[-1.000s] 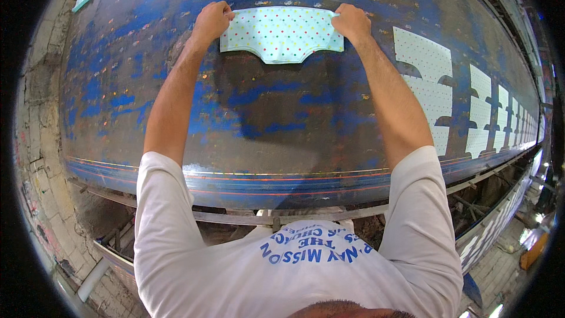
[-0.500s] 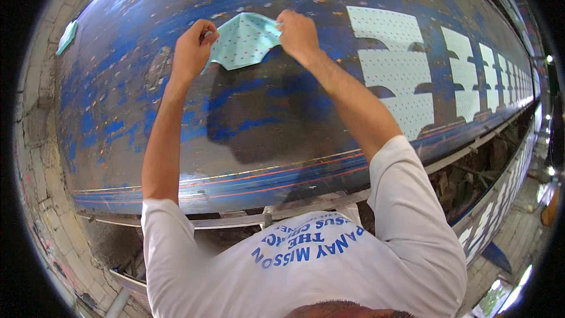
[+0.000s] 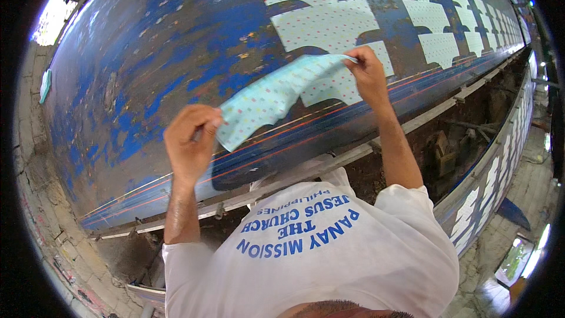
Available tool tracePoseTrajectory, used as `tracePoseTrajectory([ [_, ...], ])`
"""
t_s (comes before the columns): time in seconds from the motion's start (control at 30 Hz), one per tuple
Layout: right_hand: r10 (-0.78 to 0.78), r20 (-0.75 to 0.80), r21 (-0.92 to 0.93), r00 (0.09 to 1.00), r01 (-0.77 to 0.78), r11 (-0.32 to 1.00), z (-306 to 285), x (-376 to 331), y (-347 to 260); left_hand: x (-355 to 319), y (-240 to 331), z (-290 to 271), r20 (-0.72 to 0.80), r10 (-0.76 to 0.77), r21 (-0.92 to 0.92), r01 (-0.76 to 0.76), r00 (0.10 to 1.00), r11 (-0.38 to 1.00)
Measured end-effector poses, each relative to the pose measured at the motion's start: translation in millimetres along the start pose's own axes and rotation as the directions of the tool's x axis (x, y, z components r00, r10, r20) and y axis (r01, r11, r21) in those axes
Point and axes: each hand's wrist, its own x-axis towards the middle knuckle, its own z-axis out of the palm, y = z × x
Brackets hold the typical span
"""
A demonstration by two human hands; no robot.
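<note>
Between my two hands hangs a light-green fabric piece (image 3: 265, 103) with small coloured dots and curved cutouts along its edges. My left hand (image 3: 193, 136) pinches its near left corner. At the far right corner, my right hand (image 3: 368, 76) grips it between thumb and fingers. The cloth is stretched slantwise above the long table (image 3: 147, 100), whose dark surface is smeared with blue. Behind it and to the right, a column of matching dotted pieces (image 3: 323, 20) lies flat, and the held cloth covers part of the nearest one.
More dotted pieces (image 3: 421, 12) lie in rows down the table to the right. A small green cloth (image 3: 45, 85) sits at the far left edge. A wooden rail (image 3: 400, 129) runs along the near side. Another table with pale pieces (image 3: 488, 206) stands at right, beside the block wall (image 3: 35, 171) opposite.
Both hands have drawn the fabric piece up off the table surface and nearer to me, stretching it wide. My view has shifted right, bringing the laid pieces closer to the middle.
</note>
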Motion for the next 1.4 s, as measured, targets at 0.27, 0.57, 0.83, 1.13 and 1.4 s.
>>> tracePoseTrajectory([
  [0.27, 0.05, -0.044, -0.164, 0.998, -0.056, 0.985, -164.9, 0.0, 37.9, 9.5, 9.2, 158.7, 0.09, -0.217, 0.064, 0.211, 0.972, 0.975],
  [0.57, 0.014, 0.101, -0.524, 0.995, 0.041, 0.851, -144.9, 62.1, 113.9, 61.1, -62.3, 228.6, -0.097, -0.274, 0.508, 0.284, 0.957, 0.813],
  [0.83, 0.032, 0.23, -0.649, 0.973, 0.129, 0.75, -144.8, 79.6, 103.2, 65.9, -62.6, 229.2, -0.092, -0.35, 0.607, 0.331, 0.932, 0.722],
  [1.13, 0.197, 0.277, -0.688, 0.94, 0.051, 0.724, -141.7, 96.2, 97.4, 66.5, -60.3, 233.1, -0.083, -0.401, 0.643, 0.356, 0.912, 0.678],
  [1.4, 0.025, 0.339, -0.767, 0.94, 0.261, 0.586, -139.2, 83.5, 98.8, 53.9, -81.5, 233.3, -0.108, -0.151, 0.521, 0.185, 0.983, 0.833],
])
